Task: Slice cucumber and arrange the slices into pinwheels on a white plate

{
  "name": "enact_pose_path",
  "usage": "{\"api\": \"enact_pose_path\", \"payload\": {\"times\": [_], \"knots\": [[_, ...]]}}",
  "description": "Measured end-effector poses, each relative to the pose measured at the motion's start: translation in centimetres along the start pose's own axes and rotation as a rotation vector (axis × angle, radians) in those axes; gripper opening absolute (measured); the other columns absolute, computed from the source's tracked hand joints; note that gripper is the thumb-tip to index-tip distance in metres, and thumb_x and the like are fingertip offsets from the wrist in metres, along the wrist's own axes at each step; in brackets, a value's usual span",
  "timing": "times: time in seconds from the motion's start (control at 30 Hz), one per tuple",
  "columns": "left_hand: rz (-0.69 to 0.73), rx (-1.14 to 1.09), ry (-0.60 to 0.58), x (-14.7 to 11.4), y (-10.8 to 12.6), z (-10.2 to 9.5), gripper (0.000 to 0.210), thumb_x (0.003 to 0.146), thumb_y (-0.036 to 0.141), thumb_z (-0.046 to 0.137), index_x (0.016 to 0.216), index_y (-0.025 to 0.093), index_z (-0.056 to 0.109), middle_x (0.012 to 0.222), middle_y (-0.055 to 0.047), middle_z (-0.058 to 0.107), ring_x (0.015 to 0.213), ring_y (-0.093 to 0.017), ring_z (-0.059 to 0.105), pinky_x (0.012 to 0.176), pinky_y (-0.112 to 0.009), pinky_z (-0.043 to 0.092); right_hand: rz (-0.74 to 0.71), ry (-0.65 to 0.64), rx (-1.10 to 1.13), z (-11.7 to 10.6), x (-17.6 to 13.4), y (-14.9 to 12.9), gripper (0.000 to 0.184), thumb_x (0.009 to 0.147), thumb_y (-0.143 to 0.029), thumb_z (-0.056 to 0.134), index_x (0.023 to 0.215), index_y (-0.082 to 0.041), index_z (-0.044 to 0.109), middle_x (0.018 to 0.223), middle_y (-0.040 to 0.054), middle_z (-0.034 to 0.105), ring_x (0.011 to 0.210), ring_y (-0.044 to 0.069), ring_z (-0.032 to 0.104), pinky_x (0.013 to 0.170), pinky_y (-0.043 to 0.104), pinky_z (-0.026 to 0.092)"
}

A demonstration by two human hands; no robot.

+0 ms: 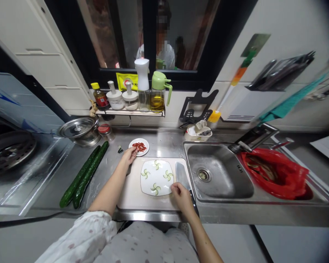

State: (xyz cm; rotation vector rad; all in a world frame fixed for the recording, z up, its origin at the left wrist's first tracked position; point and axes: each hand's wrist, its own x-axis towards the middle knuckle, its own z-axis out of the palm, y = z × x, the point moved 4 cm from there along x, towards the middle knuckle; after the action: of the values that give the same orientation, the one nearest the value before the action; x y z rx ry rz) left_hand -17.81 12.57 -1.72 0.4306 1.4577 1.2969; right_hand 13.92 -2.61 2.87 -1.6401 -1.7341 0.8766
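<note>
My left hand [129,155] is closed at the near-left rim of a small white dish [146,145], thumb and fingers on the edge. Chopped red chili [139,147] lies in that dish. My right hand [181,195] pinches the lower right edge of a squarish white plate [157,178] with green swirl patterns. The plate rests on a pale cutting board [131,197]. Along the board's right side lies a kitchen knife [182,175], its black handle partly behind my right hand. Two cucumbers [83,177] lie side by side to the left of my left arm.
A steel sink [219,179] is at the right, with a red plastic bag [276,179] beyond it. A lidded pot [80,131] and a red-lidded jar [106,132] stand at the back left. Above the counter, a shelf [130,112] carries seasoning bottles and an oil bottle [157,93].
</note>
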Motion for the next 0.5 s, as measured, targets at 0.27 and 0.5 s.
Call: {"api": "enact_pose_path", "payload": {"times": [0.27, 0.5], "knots": [[-0.158, -0.273, -0.111, -2.6, 0.8, 1.2, 0.007, 0.084, 0.010, 0.057, 0.087, 0.010, 0.063, 0.077, -0.008, 0.070, 0.055, -0.006, 0.060, 0.042, -0.013, 0.040, -0.029, -0.026, 0.029, 0.6, 0.9, -1.1, 0.031, 0.082, -0.046, 0.047, 0.072, -0.020, 0.060, 0.056, -0.0004, 0.054, 0.056, 0.015, 0.050, 0.053, 0.024, 0.035], [-0.169, -0.291, -0.341, -8.2, 0.9, 3.7, 0.010, 0.078, 0.015, 0.066, 0.087, 0.011, 0.065, 0.076, -0.005, 0.070, 0.054, -0.005, 0.058, 0.040, -0.012, 0.034, -0.218, -0.011, 0.065, 0.8, 5.1, -7.0, 0.025, 0.086, -0.038, 0.048, 0.082, -0.019, 0.063, 0.072, 0.0018, 0.062, 0.067, 0.015, 0.054, 0.062, 0.024, 0.040]]}}
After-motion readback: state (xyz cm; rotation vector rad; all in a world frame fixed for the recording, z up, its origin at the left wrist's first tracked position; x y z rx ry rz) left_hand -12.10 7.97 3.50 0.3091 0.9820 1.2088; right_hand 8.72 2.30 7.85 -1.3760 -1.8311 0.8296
